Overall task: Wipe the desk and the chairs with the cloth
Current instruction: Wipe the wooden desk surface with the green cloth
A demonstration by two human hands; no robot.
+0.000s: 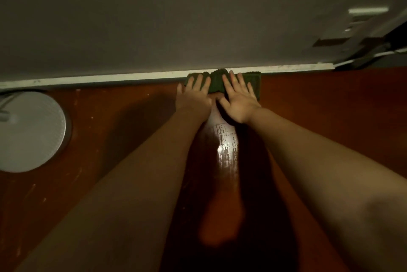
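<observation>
A dark green cloth [217, 83] lies bunched at the far edge of the reddish-brown desk [319, 113], against the pale strip below the wall. My left hand [195, 94] presses flat on the cloth's left part with fingers straight. My right hand [239, 97] presses flat on its right part, fingers spread. Both arms reach straight out across the desk. A wet, shiny streak [226, 150] runs on the desk between my arms. No chair is in view.
A round grey lamp base [33, 132] stands on the desk at the left. A grey wall [176, 18] rises right behind the desk's far edge. Blurred dark fittings [363, 40] sit at the upper right corner.
</observation>
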